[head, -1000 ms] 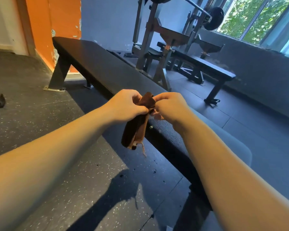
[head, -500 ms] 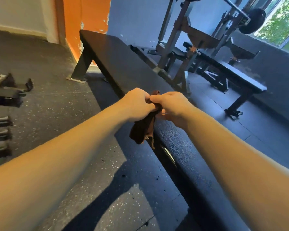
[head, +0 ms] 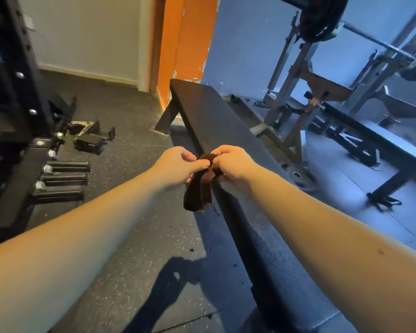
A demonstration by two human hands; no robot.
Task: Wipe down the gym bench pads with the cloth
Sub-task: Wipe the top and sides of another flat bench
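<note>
Head view: your left hand [head: 178,162] and right hand [head: 233,164] both pinch the brown cloth [head: 199,191] above the bench pad [head: 216,123], likely readying it for wiping.

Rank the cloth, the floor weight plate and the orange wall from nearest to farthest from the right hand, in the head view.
1. cloth: pinched by the right hand itself, hanging at the left edge of the bench.
2. weight plate: flat on the floor, just right of the bench.
3. orange wall: beyond the bench's far end.

Left hand [head: 178,163], right hand [head: 234,164], both pinching
</note>
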